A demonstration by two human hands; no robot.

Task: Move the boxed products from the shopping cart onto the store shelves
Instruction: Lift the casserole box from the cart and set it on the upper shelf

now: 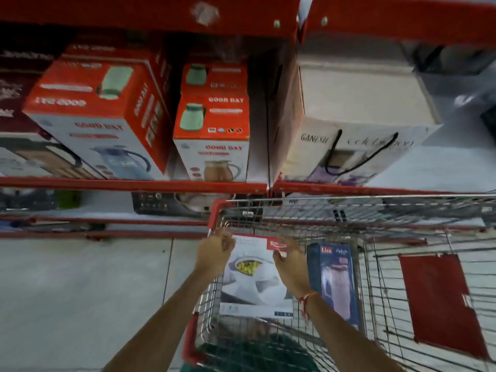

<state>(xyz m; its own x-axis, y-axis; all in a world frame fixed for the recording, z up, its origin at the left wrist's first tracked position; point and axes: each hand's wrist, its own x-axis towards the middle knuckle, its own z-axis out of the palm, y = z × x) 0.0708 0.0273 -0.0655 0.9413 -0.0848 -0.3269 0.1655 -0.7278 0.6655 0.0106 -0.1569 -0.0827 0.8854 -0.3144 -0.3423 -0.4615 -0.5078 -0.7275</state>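
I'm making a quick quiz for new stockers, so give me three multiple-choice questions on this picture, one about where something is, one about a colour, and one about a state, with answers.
1. Where is the white serving-dish box?
A. On the floor
B. In the shopping cart
C. On the top shelf

2. What colour is the shelf rail?
A. Red
B. Blue
C. Yellow

3. What are the left hand and right hand doing?
A. Both pushing the cart handle
B. One at each side of the white box
C. Hanging by the person's sides

Answers: B, wire cart walls surround the box; A, the rail under the kettle boxes is red; B, the hands flank its upper edges.
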